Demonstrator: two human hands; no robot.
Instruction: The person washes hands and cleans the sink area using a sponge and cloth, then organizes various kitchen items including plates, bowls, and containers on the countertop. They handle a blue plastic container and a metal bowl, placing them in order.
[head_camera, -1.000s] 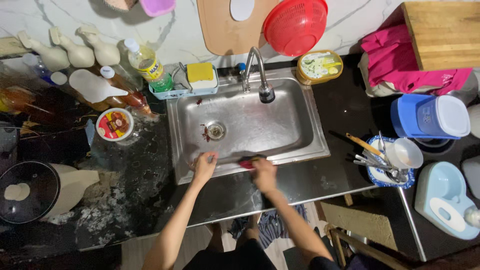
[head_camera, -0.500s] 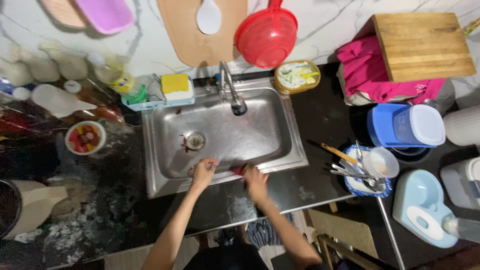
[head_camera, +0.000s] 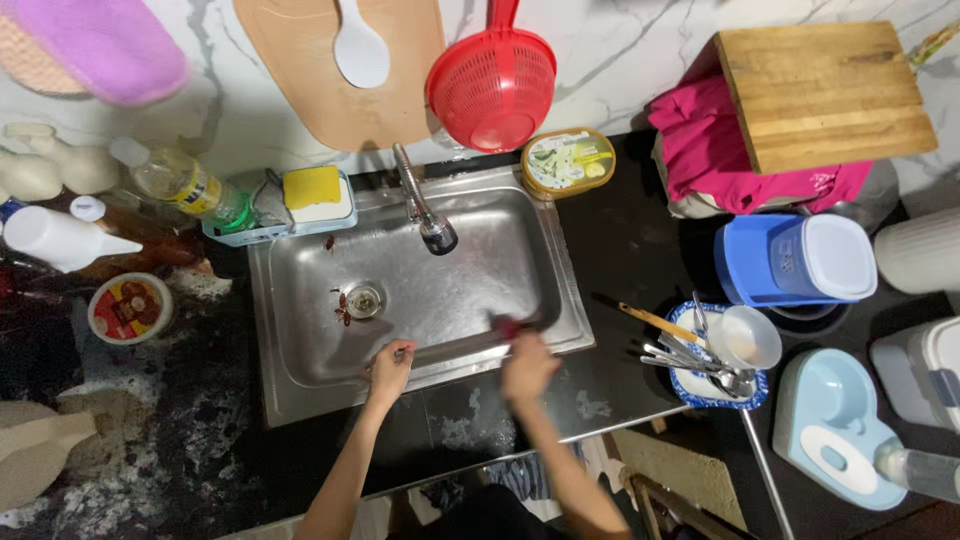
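Observation:
My left hand rests on the near rim of the steel sink, fingers curled over the edge with nothing seen in it. My right hand is at the near right part of the rim, closed on a small red object pressed against the sink's inner wall. Red scraps lie beside the drain. The faucet hangs over the basin.
Behind the sink sit a yellow sponge in a tray, a soap bottle and a tub. On the right stand a plate with utensils and a cup and a blue container. A red colander hangs on the wall.
My right hand has slid rightward along the sink's near edge with the red object. The left hand stays on the rim. The camera view has shifted.

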